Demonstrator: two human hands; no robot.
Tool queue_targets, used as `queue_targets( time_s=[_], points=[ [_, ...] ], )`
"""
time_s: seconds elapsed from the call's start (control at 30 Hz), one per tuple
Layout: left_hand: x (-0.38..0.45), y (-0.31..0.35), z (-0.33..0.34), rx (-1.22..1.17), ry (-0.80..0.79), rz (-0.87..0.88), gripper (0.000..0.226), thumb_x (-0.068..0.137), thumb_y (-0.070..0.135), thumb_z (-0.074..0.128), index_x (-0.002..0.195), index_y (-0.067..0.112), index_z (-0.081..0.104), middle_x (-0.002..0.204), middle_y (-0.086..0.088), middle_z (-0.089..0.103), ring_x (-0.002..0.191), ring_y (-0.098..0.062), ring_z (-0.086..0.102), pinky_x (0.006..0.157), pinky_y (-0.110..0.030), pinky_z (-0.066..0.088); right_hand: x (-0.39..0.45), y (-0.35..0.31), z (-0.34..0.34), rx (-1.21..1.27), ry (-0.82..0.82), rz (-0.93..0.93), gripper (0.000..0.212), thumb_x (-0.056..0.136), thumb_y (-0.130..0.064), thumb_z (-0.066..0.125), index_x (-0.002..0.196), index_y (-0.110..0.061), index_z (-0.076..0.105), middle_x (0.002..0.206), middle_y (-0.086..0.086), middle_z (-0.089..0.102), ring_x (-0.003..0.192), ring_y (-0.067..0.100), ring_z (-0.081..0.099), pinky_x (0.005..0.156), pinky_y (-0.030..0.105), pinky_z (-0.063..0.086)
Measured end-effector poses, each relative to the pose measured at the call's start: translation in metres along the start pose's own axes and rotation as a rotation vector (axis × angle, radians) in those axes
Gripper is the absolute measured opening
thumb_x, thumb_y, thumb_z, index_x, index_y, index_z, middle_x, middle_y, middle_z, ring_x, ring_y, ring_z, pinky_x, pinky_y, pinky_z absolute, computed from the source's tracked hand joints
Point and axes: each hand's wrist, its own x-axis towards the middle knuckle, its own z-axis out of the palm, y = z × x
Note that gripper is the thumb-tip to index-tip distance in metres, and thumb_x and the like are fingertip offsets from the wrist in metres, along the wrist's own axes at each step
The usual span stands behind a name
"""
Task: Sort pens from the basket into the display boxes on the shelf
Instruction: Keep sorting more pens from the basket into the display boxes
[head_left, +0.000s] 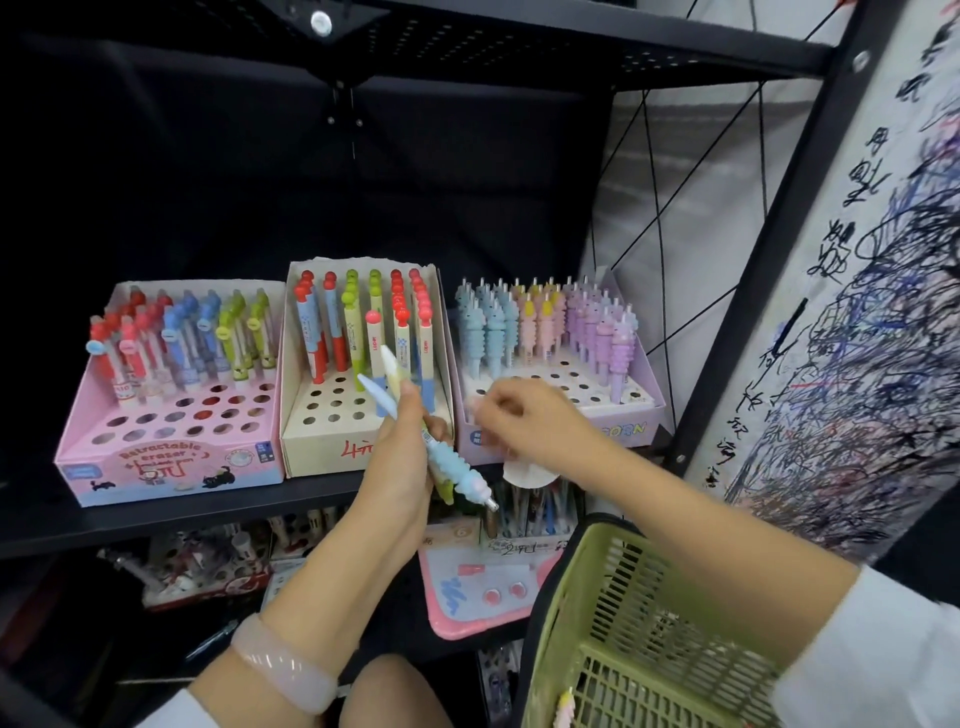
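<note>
My left hand (402, 457) grips a bundle of pens (447, 462), among them a blue ridged one, in front of the middle cream display box (332, 441). My right hand (524, 421) hovers with curled fingers over the front holes of the right lilac box (639, 428), which holds blue, pink and purple ridged pens (545, 327). What those fingers hold is hidden. A pink box (171, 467) stands on the left with red, blue and green pens. The green basket (639, 634) hangs at the lower right, with one pink pen (566, 709) visible inside.
All three boxes sit on a black metal shelf (208, 512). A lower shelf carries more stationery and a pink board (478, 592). A scribbled test paper (852, 322) hangs on the shelf's right post. The shelf back is dark.
</note>
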Motion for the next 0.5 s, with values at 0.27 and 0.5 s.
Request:
queue_targets(
  time_s=[0.27,0.5],
  points=[
    [-0.007,-0.001,0.012,-0.006,-0.008,-0.011,0.035,0.096,0.046,0.037,0.079,0.017,0.05,0.049,0.005,0.042,0.043,-0.007,0.042,0.048,-0.023,0.036,-0.03,0.003,-0.01,0.564,0.033,0.127,0.007,0.091,-0.016,0.058,0.088,-0.011,0.061,0.069,0.0,0.061,0.052,0.002,0.055,0.055,0.013,0.047],
    [-0.012,-0.006,0.009,0.075,-0.149,-0.102,0.021,0.1,0.022,0.038,0.082,0.013,0.039,0.061,-0.002,0.04,0.051,-0.013,0.039,0.05,-0.025,0.036,0.021,0.004,-0.05,0.756,0.458,0.036,0.017,0.096,-0.023,0.05,0.089,-0.012,0.061,0.069,-0.008,0.061,0.061,0.005,0.05,0.058,0.015,0.048]
  ],
)
